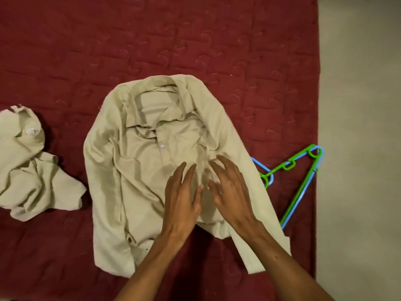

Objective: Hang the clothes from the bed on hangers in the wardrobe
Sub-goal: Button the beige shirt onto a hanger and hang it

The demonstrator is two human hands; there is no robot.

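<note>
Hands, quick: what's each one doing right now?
Left hand: open, over the beige shirt, holding nothing.
Right hand: open, over it too, holding nothing.

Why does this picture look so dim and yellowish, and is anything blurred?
Head view: dim, warm light tints the beige shirt yellowish; soft shadows lie under its collar and beside the left hand and right hand; the fingers look slightly smeared; no glare; the red bedspread darkens toward the corners.

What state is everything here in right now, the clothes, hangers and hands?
Collared shirt: spread flat on the bed, front up, not hung.
Second garment: crumpled, at the left.
Green hanger: lying empty at the bed's edge.
Blue hanger: lying against it, empty.
Left hand: open, over the shirt.
Right hand: open, over the shirt.
</note>
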